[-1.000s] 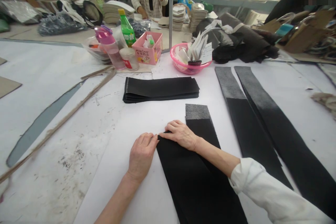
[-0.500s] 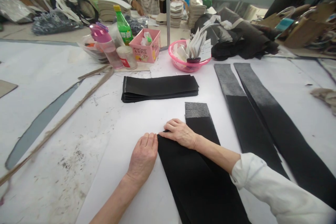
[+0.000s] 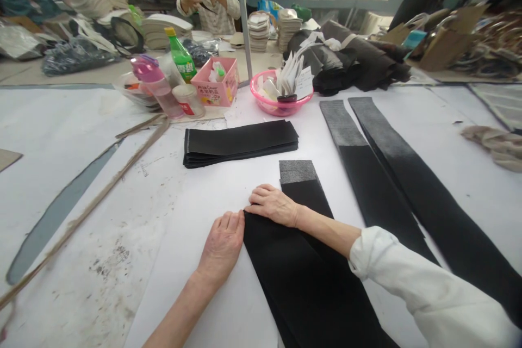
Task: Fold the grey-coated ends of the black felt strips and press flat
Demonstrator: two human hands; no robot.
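Observation:
A wide black fabric strip [image 3: 302, 272] lies slantwise before me, its far end between my hands. At its left corner, my left hand [image 3: 224, 239] has its fingers pressed together on the edge; the fingertips are partly hidden. My right hand [image 3: 273, 205] rests over the far edge with curled fingers, thumb close to the same corner. Beneath and to the right, another black strip with a grey end [image 3: 297, 172] shows. Beyond my hands sits a folded stack of black strips [image 3: 240, 141]. Farther right lie two long black strips with grey ends, one nearer [image 3: 367, 174] and one outer [image 3: 411, 174].
At the back stand a pink basin [image 3: 281, 103] with papers, a pink box [image 3: 216, 84], a green bottle [image 3: 180, 57], a pink water bottle [image 3: 157, 89] and a jar [image 3: 188, 102]. Dark fabric [image 3: 346, 60] is heaped behind. Two people are across the table. A cord [image 3: 89, 206] runs along the left.
The view has shifted slightly, so the table things appear farther left. My hands stay at the same corner of the strip. The person across has brought both hands up together.

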